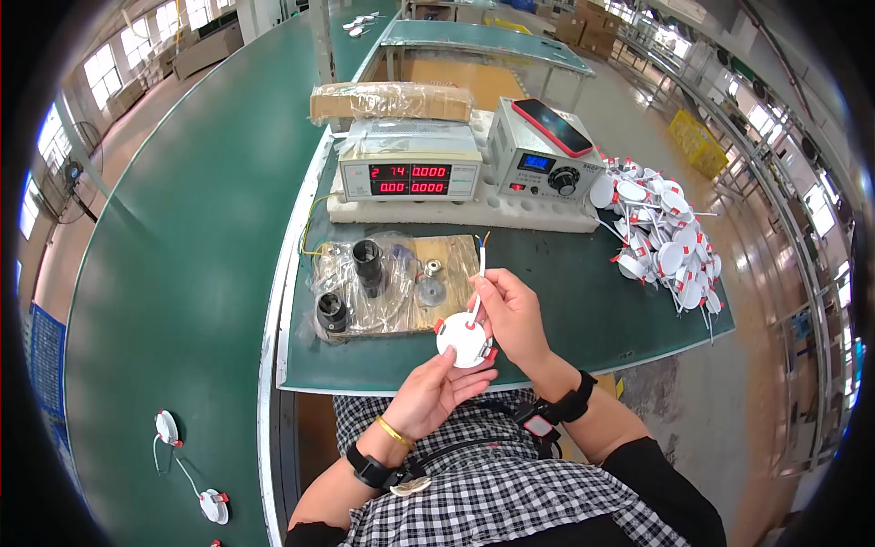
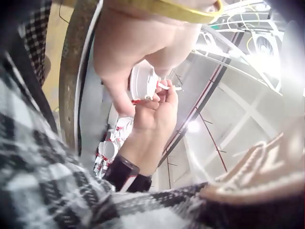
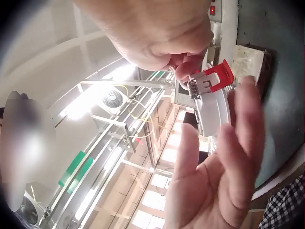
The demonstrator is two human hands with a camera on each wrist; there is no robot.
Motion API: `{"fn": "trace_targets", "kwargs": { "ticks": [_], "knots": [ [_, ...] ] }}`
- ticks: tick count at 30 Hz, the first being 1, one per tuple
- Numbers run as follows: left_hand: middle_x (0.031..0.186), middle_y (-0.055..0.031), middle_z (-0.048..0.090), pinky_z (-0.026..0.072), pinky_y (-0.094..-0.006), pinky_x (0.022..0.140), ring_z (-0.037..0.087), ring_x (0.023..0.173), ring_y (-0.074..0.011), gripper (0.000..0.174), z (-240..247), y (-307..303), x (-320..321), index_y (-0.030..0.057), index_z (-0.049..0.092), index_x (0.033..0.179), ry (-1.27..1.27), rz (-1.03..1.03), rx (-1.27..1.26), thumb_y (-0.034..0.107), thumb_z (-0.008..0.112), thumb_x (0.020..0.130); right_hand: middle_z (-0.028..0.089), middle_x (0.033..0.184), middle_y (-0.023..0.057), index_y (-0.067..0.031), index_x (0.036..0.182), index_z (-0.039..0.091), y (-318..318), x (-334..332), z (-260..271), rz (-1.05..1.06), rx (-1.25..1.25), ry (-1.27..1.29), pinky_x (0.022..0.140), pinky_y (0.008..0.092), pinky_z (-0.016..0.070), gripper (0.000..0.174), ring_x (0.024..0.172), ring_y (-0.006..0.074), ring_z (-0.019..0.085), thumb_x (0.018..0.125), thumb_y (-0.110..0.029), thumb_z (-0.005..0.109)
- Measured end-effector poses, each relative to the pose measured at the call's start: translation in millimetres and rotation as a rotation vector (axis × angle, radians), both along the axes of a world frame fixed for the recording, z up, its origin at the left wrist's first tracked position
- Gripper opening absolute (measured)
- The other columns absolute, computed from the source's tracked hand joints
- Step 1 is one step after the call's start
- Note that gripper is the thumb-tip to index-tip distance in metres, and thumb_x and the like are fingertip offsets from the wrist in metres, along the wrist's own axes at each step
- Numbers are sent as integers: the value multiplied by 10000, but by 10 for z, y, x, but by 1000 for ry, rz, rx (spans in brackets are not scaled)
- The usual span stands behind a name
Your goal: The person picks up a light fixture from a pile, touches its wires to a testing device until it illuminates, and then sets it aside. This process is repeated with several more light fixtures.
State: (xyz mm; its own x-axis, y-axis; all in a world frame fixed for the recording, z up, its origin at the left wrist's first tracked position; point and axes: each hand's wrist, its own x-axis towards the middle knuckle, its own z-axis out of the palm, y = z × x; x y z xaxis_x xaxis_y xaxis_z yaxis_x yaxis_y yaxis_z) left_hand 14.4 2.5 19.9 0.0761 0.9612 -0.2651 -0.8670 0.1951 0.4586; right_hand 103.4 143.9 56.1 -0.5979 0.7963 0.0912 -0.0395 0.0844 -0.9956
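A round white downlight (image 1: 463, 343) with red-tipped spring clips is between my hands, above the near edge of the green bench. My left hand (image 1: 436, 394) holds it from below, thumb on its face and fingers beneath. With thumb and fingertips my right hand (image 1: 516, 319) pinches the downlight's white cable (image 1: 481, 263), whose bare-ended wires point up and away. In the right wrist view, one red clip (image 3: 224, 75) and its spring stand out at the lamp's side. Part of the cable is hidden by the right fingers.
Behind a board with black sockets (image 1: 367, 259) and a metal fitting (image 1: 432, 283) stand a meter with red digits (image 1: 410, 180) and a dial box (image 1: 547, 164) bearing a phone (image 1: 552, 126). Many downlights (image 1: 670, 239) are piled right; two lie on the left green surface (image 1: 210, 301).
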Motion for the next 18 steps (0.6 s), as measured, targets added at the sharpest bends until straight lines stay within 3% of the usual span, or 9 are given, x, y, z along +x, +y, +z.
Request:
{"fn": "trace_targets", "kwargs": {
  "ticks": [4, 6, 7, 9, 10, 12, 18],
  "knots": [
    [1223, -171, 557, 468, -315, 981, 569, 1125, -257, 392, -40, 68, 46, -60, 436, 1257, 36, 0, 4, 229, 444, 992, 585, 644, 5, 4, 938, 600, 111, 12, -68, -29, 157, -102, 483, 197, 411, 182, 540, 36, 512, 954, -151, 507],
    [1203, -140, 571, 481, -305, 964, 585, 1101, -220, 358, -60, 74, 53, -53, 461, 1240, 87, -14, -5, 179, 501, 969, 576, 573, 60, 1, 798, 607, 89, 4, -7, -62, 197, -298, 498, 299, 437, 210, 518, 127, 557, 902, -171, 545],
    [1203, -140, 571, 481, -305, 964, 585, 1101, -220, 358, -72, 81, 48, -53, 461, 1240, 87, -7, -4, 179, 501, 969, 576, 573, 60, 1, 798, 607, 109, -8, -24, -55, 200, -298, 498, 299, 437, 210, 518, 127, 557, 902, -171, 545],
    [1232, -172, 549, 488, -308, 965, 585, 1106, -243, 359, -124, 86, 43, -57, 439, 1252, 147, -18, -15, 163, 488, 972, 592, 599, 134, 0, 740, 611, 163, -26, -92, -26, 376, -477, 530, 351, 459, 224, 527, 257, 581, 849, -186, 551],
    [1232, -172, 549, 488, -308, 965, 585, 1106, -243, 359, -141, 86, 37, -57, 439, 1252, 146, -6, -13, 163, 488, 972, 592, 599, 134, 0, 740, 611, 193, -44, -95, -15, 382, -475, 530, 351, 459, 224, 527, 257, 581, 849, -186, 551],
    [1233, -159, 551, 485, -307, 965, 582, 1109, -239, 362, -168, 97, 26, -51, 443, 1252, 146, -30, -7, 177, 487, 974, 610, 658, 181, -5, 723, 628, 266, -92, -81, 123, 398, -697, 585, 407, 485, 228, 601, 354, 599, 801, -201, 545],
    [1232, -140, 551, 473, -310, 973, 567, 1127, -233, 379, -207, 191, 55, -38, 432, 1268, 73, 47, 12, 205, 476, 980, 631, 692, 184, -30, 747, 675, 460, -276, -113, 247, 529, -821, 660, 441, 507, 229, 674, 362, 633, 757, -222, 550]
  ]
}}
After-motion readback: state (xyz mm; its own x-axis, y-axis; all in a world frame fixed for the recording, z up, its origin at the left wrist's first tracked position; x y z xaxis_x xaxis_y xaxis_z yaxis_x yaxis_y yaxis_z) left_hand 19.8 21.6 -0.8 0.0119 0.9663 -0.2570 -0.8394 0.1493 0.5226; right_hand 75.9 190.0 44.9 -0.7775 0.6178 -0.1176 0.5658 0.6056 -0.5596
